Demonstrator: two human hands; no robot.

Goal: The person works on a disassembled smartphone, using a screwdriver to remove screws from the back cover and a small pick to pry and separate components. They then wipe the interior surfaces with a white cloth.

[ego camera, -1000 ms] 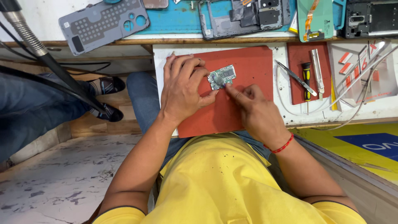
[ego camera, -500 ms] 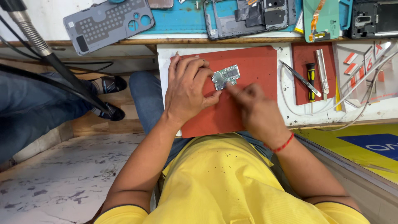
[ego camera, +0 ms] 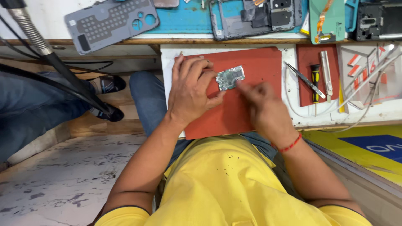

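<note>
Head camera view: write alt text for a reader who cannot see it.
A person in a yellow shirt steadies a small green circuit board on a red mat with the left hand, while the blurred right hand touches its edge. Tweezers and a screwdriver lie to the right; opened phone housings sit above.

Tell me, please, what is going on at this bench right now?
A person in a yellow shirt works on a small circuit board lying on a red mat. The left hand steadies the board's edge, while the right hand, blurred, touches its other side. Tweezers and a screwdriver lie on a smaller red mat nearby, untouched.
</note>
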